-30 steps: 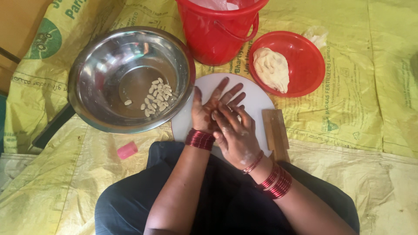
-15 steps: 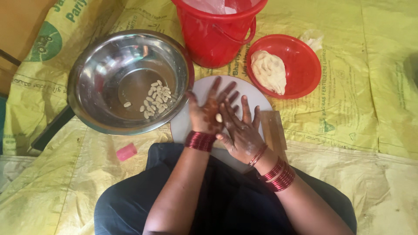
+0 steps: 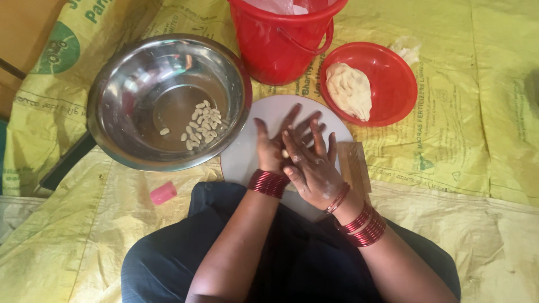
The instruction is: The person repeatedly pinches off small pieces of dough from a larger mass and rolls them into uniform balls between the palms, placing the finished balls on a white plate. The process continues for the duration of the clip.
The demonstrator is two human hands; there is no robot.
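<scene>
Hands meet at the centre of the frame, over a round white board (image 3: pixel 252 151) that lies flat on the ground. The left hand (image 3: pixel 278 146) is below, palm up, with its fingers spread and pointing toward the upper right of the frame. The right hand (image 3: pixel 311 168) lies across it, palm down, fingers straight and a little apart, pressed on the left palm. Between the two palms a small pale piece of dough (image 3: pixel 286 153) shows only at one spot; it is too hidden to tell its long axis or which way it points. Both wrists carry red bangles. Just right of the board lies a small wooden block (image 3: pixel 355 165), its long side running up and down in the frame. At the upper left sits a wide steel bowl (image 3: pixel 118 134), touching the board's edge, with many small pale shaped pieces (image 3: pixel 201 123) gathered on its bottom. At the upper middle stands a red bucket (image 3: pixel 278 45), and right of it a red bowl (image 3: pixel 393 84) holding a lump of pale dough (image 3: pixel 349 90). A small pink object (image 3: pixel 163 193) lies at the lower left, near the person's dark clothing. Everything rests on yellow printed sacks (image 3: pixel 460 140) spread over the floor.
</scene>
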